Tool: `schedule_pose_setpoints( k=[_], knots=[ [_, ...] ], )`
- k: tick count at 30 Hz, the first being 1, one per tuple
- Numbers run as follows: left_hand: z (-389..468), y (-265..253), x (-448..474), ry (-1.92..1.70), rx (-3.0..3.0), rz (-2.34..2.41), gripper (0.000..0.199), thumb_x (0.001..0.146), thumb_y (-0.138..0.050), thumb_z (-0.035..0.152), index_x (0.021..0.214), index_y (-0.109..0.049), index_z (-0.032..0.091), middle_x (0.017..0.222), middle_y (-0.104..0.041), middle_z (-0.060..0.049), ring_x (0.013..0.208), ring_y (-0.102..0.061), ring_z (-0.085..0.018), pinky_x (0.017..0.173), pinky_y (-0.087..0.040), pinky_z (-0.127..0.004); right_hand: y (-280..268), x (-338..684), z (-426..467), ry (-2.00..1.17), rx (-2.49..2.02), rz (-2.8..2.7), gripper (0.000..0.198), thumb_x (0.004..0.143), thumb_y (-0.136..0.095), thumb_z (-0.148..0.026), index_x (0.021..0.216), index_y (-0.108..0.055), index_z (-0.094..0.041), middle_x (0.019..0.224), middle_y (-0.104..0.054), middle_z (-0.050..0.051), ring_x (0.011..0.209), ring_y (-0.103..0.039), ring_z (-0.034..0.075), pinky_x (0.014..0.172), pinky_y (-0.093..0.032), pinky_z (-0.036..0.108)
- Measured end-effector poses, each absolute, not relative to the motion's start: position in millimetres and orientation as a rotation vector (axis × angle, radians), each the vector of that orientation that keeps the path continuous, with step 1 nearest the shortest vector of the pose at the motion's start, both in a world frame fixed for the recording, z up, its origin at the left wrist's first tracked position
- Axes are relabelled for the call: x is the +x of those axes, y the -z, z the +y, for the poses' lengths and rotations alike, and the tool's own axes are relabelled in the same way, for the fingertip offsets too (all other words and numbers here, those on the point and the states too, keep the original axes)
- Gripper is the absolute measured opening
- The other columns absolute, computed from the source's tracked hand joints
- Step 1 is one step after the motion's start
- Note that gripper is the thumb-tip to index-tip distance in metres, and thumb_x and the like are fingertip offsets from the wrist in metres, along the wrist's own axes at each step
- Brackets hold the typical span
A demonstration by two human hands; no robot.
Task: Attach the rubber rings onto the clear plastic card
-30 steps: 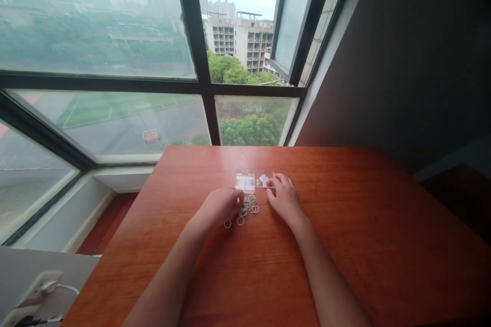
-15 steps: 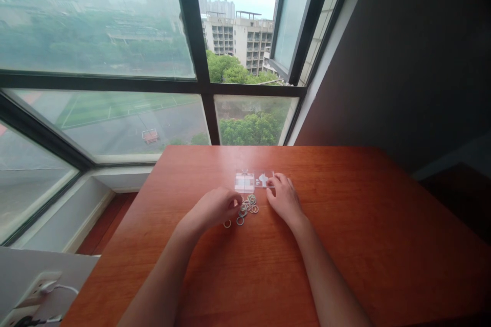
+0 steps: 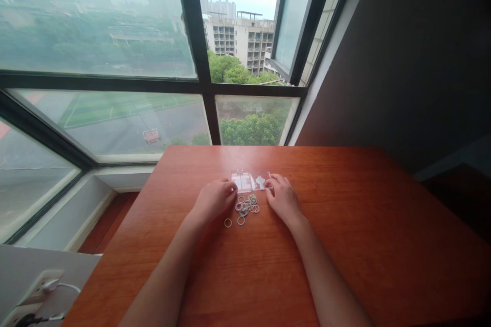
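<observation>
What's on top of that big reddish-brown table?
On the table are small rings and a clear plastic case, with the left hand at one end and the right hand at the other. Anything beneath the hands is covered.

The left forearm and right forearm, both bare, reach forward from the bottom of the view and slant inward toward each other. The left wrist bends slightly, turning the left grip inward, back uppermost, its fingers curled and bunched near the thumb. The right wrist angles the right grip forward and left, its fingers bent over and the thumb lower, apart from them. The two face each other, apart, at nearly equal reach.
</observation>
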State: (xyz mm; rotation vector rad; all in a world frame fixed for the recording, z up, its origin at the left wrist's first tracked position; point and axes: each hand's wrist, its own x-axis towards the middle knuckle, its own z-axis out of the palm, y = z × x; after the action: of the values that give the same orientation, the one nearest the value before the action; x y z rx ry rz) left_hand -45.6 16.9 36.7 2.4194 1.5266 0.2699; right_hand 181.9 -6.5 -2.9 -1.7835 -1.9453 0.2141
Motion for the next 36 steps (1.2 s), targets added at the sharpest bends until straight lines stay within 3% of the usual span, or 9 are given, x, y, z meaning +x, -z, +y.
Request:
schedule_pose_setpoints(
  k=[4,11,16,21,27,36],
  knots=[
    [17.0,-35.2,-45.1,-0.278,2.438,1.518,0.023,0.088,-0.048,0.029,0.087,-0.070,0.024,0.088,-0.066,-0.004,0.076,-0.060,-0.017,0.062,-0.036,-0.024,-1.1,181.3,-7.7,-0.112,-1.931,-1.890,0.006,0.086,-0.058,-0.026,0.086,-0.063,-0.023,0.101,-0.063,0.005,0.095,-0.054,0.020,0.075,-0.041,0.028],
    [16.2,-35.8,-44.1,-0.293,2.432,1.499,0.023,0.088,-0.049,0.029,0.088,-0.071,0.023,0.088,-0.067,-0.004,0.076,-0.061,-0.016,0.062,-0.036,-0.024,-3.2,178.6,-9.9,-0.166,-2.074,-1.845,0.018,0.089,-0.056,-0.035,0.079,-0.064,-0.023,0.084,-0.067,0.003,0.076,-0.058,0.016,0.060,-0.032,0.024],
    [16.2,-36.3,-44.4,-0.305,2.423,1.480,0.023,0.088,-0.049,0.028,0.087,-0.071,0.022,0.087,-0.066,-0.005,0.076,-0.061,-0.016,0.064,-0.037,-0.024,-2.9,176.0,-7.9,-0.368,-1.845,-1.823,0.020,0.092,-0.049,-0.032,0.089,-0.068,-0.025,0.082,-0.069,0.001,0.073,-0.060,0.015,0.065,-0.037,0.023],
    [16.8,-34.8,-45.0,-0.310,2.447,1.462,0.023,0.088,-0.048,0.027,0.083,-0.071,0.022,0.085,-0.065,-0.004,0.073,-0.060,-0.016,0.061,-0.036,-0.024,0.9,183.7,-4.6,-0.091,-1.948,-1.713,0.030,0.085,-0.051,-0.021,0.114,-0.062,-0.019,0.111,-0.063,0.009,0.100,-0.055,0.022,0.082,-0.040,0.027],
    [15.3,-37.0,-44.2,-0.314,2.411,1.464,0.023,0.088,-0.049,0.028,0.083,-0.071,0.021,0.087,-0.065,-0.005,0.076,-0.060,-0.016,0.066,-0.039,-0.024,3.6,179.6,-6.4,-0.201,-1.966,-1.886,0.024,0.085,-0.049,-0.018,0.106,-0.061,-0.019,0.096,-0.061,0.007,0.091,-0.054,0.020,0.080,-0.039,0.028],
    [13.9,-46.4,-45.7,-0.256,2.413,1.444,0.025,0.088,-0.047,0.027,0.083,-0.071,0.021,0.087,-0.066,-0.006,0.076,-0.061,-0.016,0.066,-0.040,-0.023,-3.6,176.7,-9.1,-0.261,-1.975,-1.903,0.014,0.088,-0.050,-0.023,0.095,-0.062,-0.020,0.093,-0.061,0.006,0.087,-0.055,0.018,0.075,-0.037,0.026]
  ],
)
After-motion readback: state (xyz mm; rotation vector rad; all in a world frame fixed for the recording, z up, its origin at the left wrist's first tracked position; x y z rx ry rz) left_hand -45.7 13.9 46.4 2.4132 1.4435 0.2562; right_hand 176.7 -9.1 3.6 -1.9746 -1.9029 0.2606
